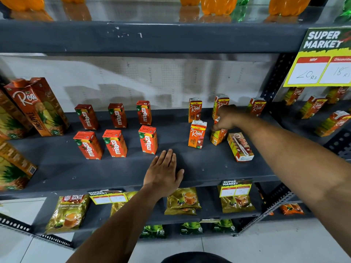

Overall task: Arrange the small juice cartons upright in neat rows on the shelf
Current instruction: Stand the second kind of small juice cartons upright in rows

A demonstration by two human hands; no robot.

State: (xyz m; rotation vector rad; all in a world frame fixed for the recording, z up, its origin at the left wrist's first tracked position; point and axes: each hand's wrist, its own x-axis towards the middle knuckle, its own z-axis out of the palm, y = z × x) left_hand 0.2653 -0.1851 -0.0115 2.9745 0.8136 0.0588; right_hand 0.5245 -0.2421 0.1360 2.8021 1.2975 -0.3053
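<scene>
On the dark grey shelf several small red Maaza cartons stand upright in two rows on the left. To the right stand small orange Real cartons: one in front and three along the back. My right hand grips the top of a tilted Real carton in the front row. Beside it another Real carton lies flat on its back. My left hand rests flat on the shelf's front part, fingers spread, holding nothing.
Large Real pineapple cartons stand at the shelf's left end. More small cartons sit on the neighbouring shelf to the right, under a yellow price sign. Tea packets fill the shelf below; orange bottles stand above.
</scene>
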